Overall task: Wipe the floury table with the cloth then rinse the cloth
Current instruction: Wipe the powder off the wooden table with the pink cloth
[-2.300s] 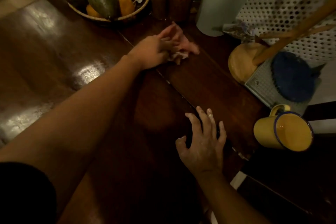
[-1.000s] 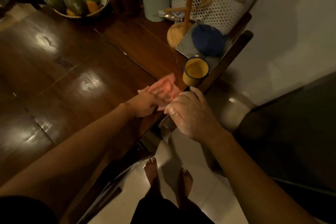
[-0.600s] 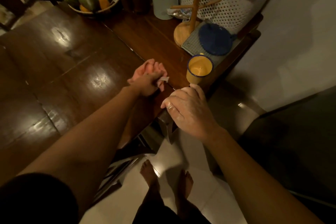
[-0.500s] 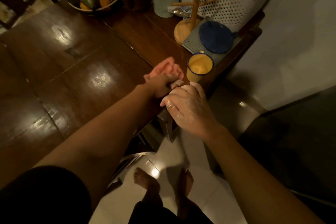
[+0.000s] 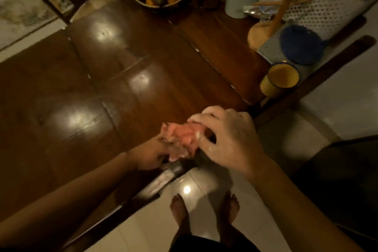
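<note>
Cloth, pink and bunched, sits at the near edge of the dark wooden surface, directly between the two hands and touching both. The left hand grips it from the lower left. The floury right hand arches over its right side with fingers curled onto it, though blur hides whether they pinch it. The bunch shows no clear long axis. Either hand could probably lift it away for rinsing.
</note>
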